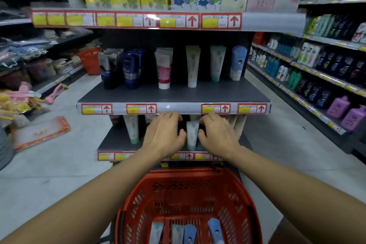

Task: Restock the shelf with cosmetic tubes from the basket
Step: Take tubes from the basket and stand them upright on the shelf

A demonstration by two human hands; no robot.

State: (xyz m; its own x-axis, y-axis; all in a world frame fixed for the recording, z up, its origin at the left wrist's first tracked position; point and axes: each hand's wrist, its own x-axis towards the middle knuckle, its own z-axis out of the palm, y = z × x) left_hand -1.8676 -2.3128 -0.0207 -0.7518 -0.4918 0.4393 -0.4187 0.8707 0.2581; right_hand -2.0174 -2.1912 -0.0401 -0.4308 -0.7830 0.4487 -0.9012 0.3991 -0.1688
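We had both hands down at the lower shelf (116, 140), the left hand (164, 134) and right hand (216, 134) flanking a pale green tube (192, 134) that stood cap-down right between our fingers, probably to steady it so it wouldn't tip into the row behind. Fingers looked loosely curled, thumbs close beside the tube, though honestly we couldn't tell if they actually pinched it. The red basket (190, 184) sat well below our fingers with spare tubes (190, 233) left, so plenty more to go.
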